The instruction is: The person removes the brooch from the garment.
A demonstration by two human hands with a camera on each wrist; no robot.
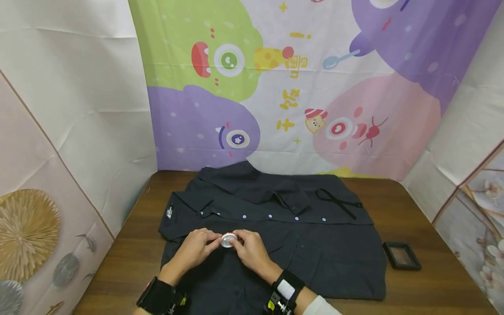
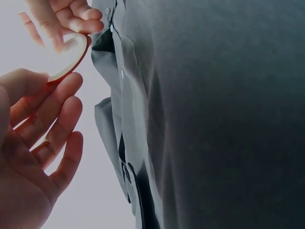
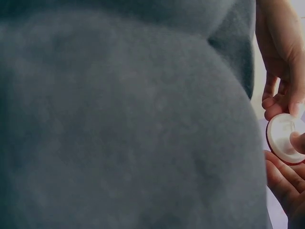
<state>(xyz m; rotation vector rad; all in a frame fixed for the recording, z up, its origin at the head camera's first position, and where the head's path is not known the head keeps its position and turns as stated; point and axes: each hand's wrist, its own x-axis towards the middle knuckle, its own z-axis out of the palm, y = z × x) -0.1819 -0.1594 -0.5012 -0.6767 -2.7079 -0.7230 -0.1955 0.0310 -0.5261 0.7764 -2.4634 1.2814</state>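
Red edges a round disc (image 1: 227,240). The left hand (image 1: 200,248) and right hand (image 1: 252,251) pinch it, thumbs against fingers, over a dark shirt (image 1: 342,256).

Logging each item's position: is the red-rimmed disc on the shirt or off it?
Off. The left hand and right hand hold the disc; the right wrist view shows it apart from the dark shirt.

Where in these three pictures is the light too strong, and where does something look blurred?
Head view: fairly even light, the dark button-front cloth shirt reasonably clear; left wrist view: left part blown out to white, the round white disc with a red rim partly fading into it; right wrist view: the shirt soft and grainy, almost without detail, the disc bright at the right edge.
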